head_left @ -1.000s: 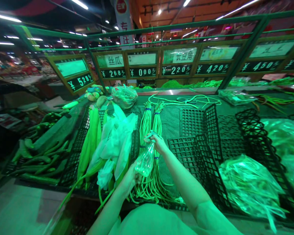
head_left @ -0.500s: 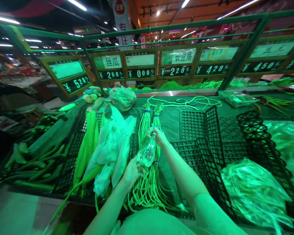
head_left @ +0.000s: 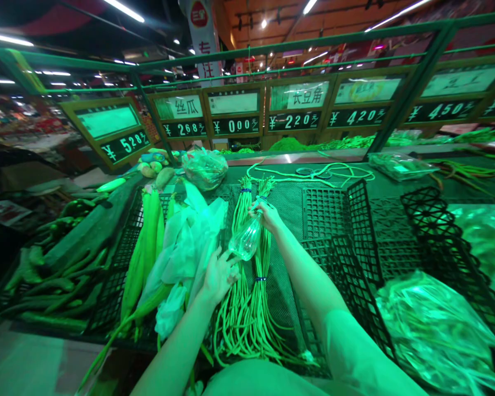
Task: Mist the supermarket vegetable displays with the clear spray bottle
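Observation:
My right hand (head_left: 266, 214) is closed round the top of a clear spray bottle (head_left: 245, 239), which tilts with its base down to the left. Below and left of that base, my left hand (head_left: 219, 276) has its fingers apart and slightly bent, holding nothing. Two bundles of long green beans (head_left: 260, 308) lie under the bottle, tied with dark blue bands near the top. Part of the beans is hidden behind the bottle and my right hand.
Left of the beans are loofahs (head_left: 142, 247) and pale plastic wrapping (head_left: 185, 231), then dark cucumbers (head_left: 51, 289). Black plastic crates (head_left: 325, 212) and bagged greens (head_left: 435, 324) are on the right. Price signs (head_left: 299, 107) line the back rail.
My left hand has come away from the bottle's base, moving down and left, and its fingers have spread. The bottle in my right hand has risen slightly.

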### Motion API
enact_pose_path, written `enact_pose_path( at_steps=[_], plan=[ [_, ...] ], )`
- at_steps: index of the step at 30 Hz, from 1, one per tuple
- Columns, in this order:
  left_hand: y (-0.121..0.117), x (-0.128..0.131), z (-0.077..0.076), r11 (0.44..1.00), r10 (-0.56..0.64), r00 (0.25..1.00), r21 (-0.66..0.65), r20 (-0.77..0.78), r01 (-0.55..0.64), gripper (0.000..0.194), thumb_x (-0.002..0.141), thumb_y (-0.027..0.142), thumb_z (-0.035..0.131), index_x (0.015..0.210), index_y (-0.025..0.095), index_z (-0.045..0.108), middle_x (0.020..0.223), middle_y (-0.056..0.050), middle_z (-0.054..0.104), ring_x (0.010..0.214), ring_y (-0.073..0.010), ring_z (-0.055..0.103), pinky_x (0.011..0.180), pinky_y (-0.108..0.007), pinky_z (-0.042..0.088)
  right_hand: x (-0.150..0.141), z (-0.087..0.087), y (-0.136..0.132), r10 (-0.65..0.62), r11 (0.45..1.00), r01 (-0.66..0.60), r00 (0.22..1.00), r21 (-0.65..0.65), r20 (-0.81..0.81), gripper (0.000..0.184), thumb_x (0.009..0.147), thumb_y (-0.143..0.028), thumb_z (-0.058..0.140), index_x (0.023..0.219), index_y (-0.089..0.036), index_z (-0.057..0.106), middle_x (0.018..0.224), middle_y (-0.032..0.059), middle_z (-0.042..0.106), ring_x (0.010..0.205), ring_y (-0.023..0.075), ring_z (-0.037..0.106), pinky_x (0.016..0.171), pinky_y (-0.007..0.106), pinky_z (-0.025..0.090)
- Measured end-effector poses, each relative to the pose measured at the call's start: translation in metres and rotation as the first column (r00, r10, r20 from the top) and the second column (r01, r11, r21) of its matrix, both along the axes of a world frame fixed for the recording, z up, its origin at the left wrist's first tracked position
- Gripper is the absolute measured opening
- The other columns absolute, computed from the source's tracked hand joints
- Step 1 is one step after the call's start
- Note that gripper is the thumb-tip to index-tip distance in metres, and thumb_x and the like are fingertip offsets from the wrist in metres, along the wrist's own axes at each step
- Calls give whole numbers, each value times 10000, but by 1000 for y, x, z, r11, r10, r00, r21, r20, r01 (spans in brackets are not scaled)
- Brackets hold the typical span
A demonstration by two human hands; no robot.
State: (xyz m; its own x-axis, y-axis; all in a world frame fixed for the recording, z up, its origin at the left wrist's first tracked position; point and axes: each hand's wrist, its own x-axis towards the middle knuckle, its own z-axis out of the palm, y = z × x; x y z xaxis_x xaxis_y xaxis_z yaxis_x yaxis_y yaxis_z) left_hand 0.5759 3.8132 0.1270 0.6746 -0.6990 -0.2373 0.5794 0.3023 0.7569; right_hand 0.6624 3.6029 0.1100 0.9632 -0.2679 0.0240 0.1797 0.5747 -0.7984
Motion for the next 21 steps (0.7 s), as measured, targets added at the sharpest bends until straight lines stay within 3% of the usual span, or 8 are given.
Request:
enact_pose_path(
  at_steps=[7, 13, 17, 21],
  plan=[
    [-9, 2, 5, 996, -62, 998, -56, 28, 64, 436, 737, 439, 210, 1039, 159, 354, 900, -39, 489, 346, 21, 179, 480, -200, 333, -7, 11, -13, 12, 1000, -14, 991, 16, 136, 166, 641, -93, 387, 770, -115, 489, 746, 50, 588, 674, 140, 561, 673, 289, 441],
    [-19, -13, 5, 985, -166, 986, -37, 8, 167, 431, 749, 394, 180, 1058, 147, 351, 939, -62, 496, 333, 10, 188, 496, -233, 360, -29, 6, -32, -80, 997, 80, 997, -7, -24, 114, 644, -121, 402, 714, -124, 492, 651, 30, 589, 572, 115, 556, 566, 245, 454],
    [-22, -26, -4, 973, -221, 974, -78, -43, 218, 397, 740, 386, 208, 1045, 187, 365, 971, -57, 487, 333, 0, 215, 498, -245, 379, -48, -2, -38, -92, 994, 88, 993, -64, -75, 105, 647, -145, 409, 703, -134, 497, 594, 12, 581, 469, 93, 531, 465, 207, 435],
    [-20, -36, -19, 955, -283, 952, -129, -117, 268, 395, 726, 410, 236, 1039, 206, 366, 1000, -60, 473, 338, -4, 264, 487, -252, 387, -69, -6, -31, -73, 997, 70, 992, -36, -99, 135, 646, -114, 387, 716, -128, 502, 642, 29, 592, 529, 110, 552, 534, 239, 450]
  ],
)
